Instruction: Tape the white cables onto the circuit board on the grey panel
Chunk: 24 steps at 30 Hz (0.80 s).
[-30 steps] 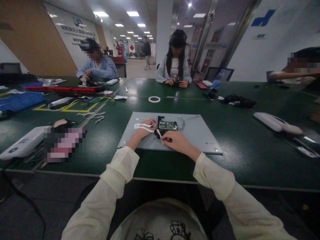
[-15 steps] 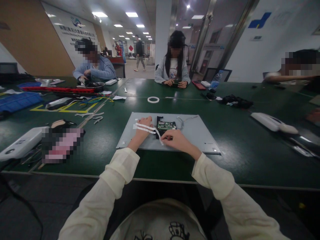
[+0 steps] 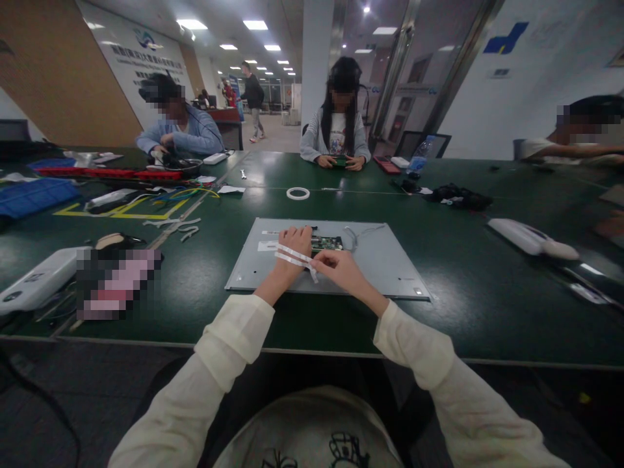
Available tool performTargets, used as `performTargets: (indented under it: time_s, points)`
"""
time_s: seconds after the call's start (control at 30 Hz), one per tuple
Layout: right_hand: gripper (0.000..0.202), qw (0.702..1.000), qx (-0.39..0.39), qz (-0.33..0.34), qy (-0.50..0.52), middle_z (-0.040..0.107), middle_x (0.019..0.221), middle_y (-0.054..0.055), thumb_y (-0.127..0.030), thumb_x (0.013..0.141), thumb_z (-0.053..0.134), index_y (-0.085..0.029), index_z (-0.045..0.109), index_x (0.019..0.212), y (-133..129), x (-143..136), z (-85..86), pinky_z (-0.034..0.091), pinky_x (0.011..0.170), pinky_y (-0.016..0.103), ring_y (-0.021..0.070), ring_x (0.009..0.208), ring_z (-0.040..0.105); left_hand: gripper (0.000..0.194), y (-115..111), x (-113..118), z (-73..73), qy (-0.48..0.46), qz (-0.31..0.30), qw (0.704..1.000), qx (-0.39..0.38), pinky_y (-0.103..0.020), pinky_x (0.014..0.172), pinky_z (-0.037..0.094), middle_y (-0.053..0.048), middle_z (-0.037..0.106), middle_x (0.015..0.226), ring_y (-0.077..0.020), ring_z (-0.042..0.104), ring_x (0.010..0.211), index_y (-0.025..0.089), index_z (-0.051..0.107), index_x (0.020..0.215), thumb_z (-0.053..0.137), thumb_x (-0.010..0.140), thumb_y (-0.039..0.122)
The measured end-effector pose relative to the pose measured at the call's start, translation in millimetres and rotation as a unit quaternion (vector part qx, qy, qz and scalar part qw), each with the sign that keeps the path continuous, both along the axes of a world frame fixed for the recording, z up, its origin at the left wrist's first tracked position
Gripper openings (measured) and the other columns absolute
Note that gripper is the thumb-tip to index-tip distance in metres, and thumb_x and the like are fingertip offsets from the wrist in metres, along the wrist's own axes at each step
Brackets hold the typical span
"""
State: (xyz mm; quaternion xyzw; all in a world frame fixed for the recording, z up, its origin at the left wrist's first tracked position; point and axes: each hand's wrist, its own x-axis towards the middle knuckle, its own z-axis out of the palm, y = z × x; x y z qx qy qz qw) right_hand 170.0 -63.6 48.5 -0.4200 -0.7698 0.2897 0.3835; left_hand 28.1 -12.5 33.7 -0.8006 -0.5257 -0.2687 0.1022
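Note:
A grey flat panel (image 3: 385, 260) lies on the green table before me. On it sits a green circuit board (image 3: 329, 243) in a black frame, partly covered by my left hand. My left hand (image 3: 294, 253) is over the board's left side, fingers bent and pointing forward; what they hold, if anything, is hidden. White tape strips (image 3: 291, 255) lie across the back of that hand. My right hand (image 3: 338, 268) is closed, thumb and forefinger pinched at the right end of the strips, beside my left hand. A thin grey cable (image 3: 351, 238) curves at the board's right.
Beyond the panel lies a white tape roll (image 3: 298, 194). A white device (image 3: 531, 238) lies at the right, another (image 3: 43, 279) at the left near a pink blurred item (image 3: 121, 283). Several people sit around the table (image 3: 195, 325); one person walks behind.
My left hand has moved right, over the left part of the board, with the strips on it. My right hand has moved slightly up and left. The walking person has shifted left.

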Motion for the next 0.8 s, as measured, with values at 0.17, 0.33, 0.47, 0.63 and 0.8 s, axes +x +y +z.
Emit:
performTargets:
  time_s: [0.17,0.33,0.47,0.63,0.8]
  points:
    - [0.026,1.0,-0.01,0.003,0.021,0.059,0.062,0.001,-0.036,0.08,0.054,-0.015,0.061,0.066,2,0,1.4,0.036,0.056,0.023,0.0112,0.058,0.051,0.013,1,-3,1.8,-0.001,0.015,1.0,-0.002,-0.041,0.079,0.033,-0.012,0.061,0.089,-0.0294,0.051,0.091,0.016,0.053,0.094,0.043,0.086,0.016]
    - [0.027,0.991,-0.04,-0.058,0.117,0.047,0.06,-0.002,-0.042,0.078,0.052,-0.017,0.053,0.067,11,33,12.1,0.031,0.051,0.022,0.0093,0.055,0.041,0.013,5,-14,3.4,-0.016,0.057,0.998,0.015,-0.038,0.078,0.035,-0.009,0.062,0.085,-0.0269,0.053,0.091,0.018,0.053,0.093,0.044,0.085,0.015]
    - [0.027,0.985,-0.105,-0.084,0.103,0.041,0.06,-0.003,-0.042,0.077,0.052,-0.018,0.048,0.066,21,74,7.9,0.027,0.049,0.021,0.0085,0.054,0.036,0.013,8,-21,2.7,-0.035,0.061,0.997,0.017,-0.038,0.079,0.035,-0.009,0.062,0.087,-0.0262,0.053,0.09,0.019,0.054,0.093,0.043,0.086,0.018]
    - [0.035,0.987,-0.128,-0.103,0.0,0.039,0.056,-0.004,-0.047,0.08,0.049,-0.018,0.044,0.061,25,91,-4.0,0.028,0.051,0.023,0.009,0.053,0.037,0.02,3,-10,2.3,-0.053,-0.028,0.998,0.007,-0.038,0.083,0.036,-0.009,0.06,0.097,-0.0244,0.051,0.094,0.018,0.054,0.1,0.037,0.089,0.02]
    - [0.045,0.983,-0.124,-0.111,-0.074,0.033,0.053,-0.005,-0.056,0.081,0.045,-0.019,0.038,0.057,27,92,-3.9,0.025,0.051,0.024,0.0091,0.051,0.033,0.025,-8,4,4.2,-0.048,-0.133,0.99,0.016,-0.036,0.084,0.038,-0.01,0.06,0.097,-0.0224,0.051,0.095,0.016,0.054,0.103,0.033,0.091,0.021]
